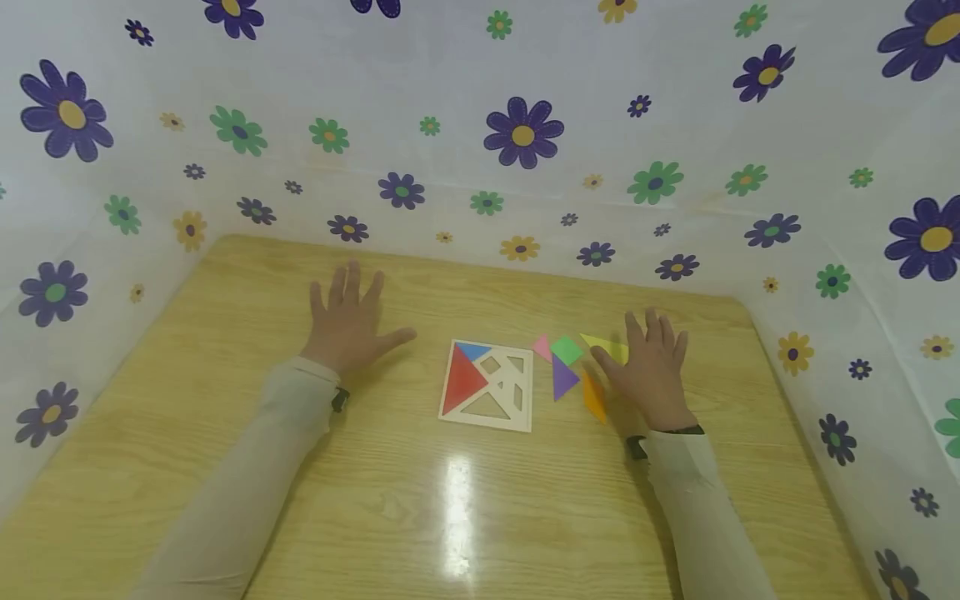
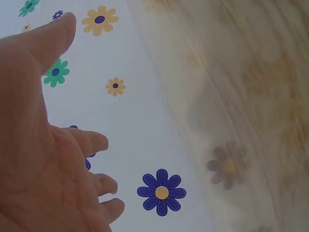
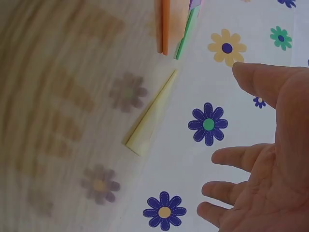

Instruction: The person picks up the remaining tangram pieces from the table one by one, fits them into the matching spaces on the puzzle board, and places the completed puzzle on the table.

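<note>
Our left grip (image 1: 347,329) is released, fingers stretched forward and thumb pointing towards the board (image 1: 491,423), to the left of it. Our right grip (image 1: 654,371), to the right of the board, is released as well, fingers extended and thumb spread; from the head view it covers part of the yellow piece (image 1: 606,344), while the right wrist view shows the two apart. We see the board lying flat on the counter (image 1: 360,500), with the red triangle (image 1: 463,383) set in its left side and the blue triangle (image 1: 472,350) at its far left corner; cut-outs (image 1: 486,406) show across its remaining area. Right of the board, the pink triangle (image 1: 542,347) lies closest, then the green piece (image 1: 567,351) and purple triangle (image 1: 564,379), with the orange piece (image 1: 593,396) and yellow piece farther off. Beyond the board we have a flowered cloth (image 1: 435,158), which also hangs along both sides.
</note>
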{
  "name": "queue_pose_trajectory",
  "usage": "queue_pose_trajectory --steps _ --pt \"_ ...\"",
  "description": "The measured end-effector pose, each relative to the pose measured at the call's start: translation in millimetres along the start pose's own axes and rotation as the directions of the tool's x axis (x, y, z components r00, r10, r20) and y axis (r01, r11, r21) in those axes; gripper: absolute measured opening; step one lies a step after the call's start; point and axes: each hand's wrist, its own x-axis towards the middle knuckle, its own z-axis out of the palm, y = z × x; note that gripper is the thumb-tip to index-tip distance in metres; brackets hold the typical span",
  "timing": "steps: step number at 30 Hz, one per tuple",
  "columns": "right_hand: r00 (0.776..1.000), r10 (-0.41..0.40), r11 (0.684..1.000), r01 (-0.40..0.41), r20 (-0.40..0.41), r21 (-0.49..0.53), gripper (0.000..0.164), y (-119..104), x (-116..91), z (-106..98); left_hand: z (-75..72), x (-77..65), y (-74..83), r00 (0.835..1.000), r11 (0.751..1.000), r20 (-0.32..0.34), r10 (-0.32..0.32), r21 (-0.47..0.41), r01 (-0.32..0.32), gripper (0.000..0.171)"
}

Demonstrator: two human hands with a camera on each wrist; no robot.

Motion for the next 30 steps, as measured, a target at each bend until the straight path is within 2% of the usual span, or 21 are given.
queue_pose_trajectory --steps 5,9,14,18,21,25,28,30 --pt "1.000 0.009 1.000 -0.009 0.010 0.028 0.084 0 -1 0 2.0 1.2 2.6 1.000 1.000 0.022 0.006 -0.024 -0.006 0.108" --pt "0.998 0.038 0.997 -0.041 0.050 0.071 0.082 0 0 -2 6.5 4.9 1.1 0.999 0.999 0.012 0.034 -0.033 -0.034 0.110" --pt "0.992 0.052 0.994 -0.062 0.117 0.088 0.064 11 6 -4 16.5 8.8 1.2 0.996 0.995 0.012 0.085 -0.057 -0.084 0.114" --pt "0.982 0.056 0.995 -0.069 0.181 0.067 0.056 26 13 -4 22.5 5.6 11.3 0.985 0.981 0.061 0.159 -0.119 -0.151 0.113" --pt "0.967 0.066 0.996 -0.080 0.245 0.046 0.056 34 18 -5 27.1 0.0 22.2 0.961 0.960 0.145 0.237 -0.188 -0.208 0.115" --pt "0.949 0.041 0.999 -0.044 0.312 0.004 0.041 35 24 -11 32.4 -6.4 36.2 0.903 0.933 0.273 0.333 -0.238 -0.272 0.123" --pt "0.930 0.018 0.999 -0.005 0.366 -0.038 0.036 30 30 -16 37.3 -7.6 43.4 0.868 0.930 0.345 0.357 -0.222 -0.294 0.128" --pt "0.919 0.016 0.998 0.007 0.394 -0.058 0.037 27 33 -19 40.8 -6.9 47.4 0.857 0.935 0.377 0.351 -0.190 -0.300 0.130"
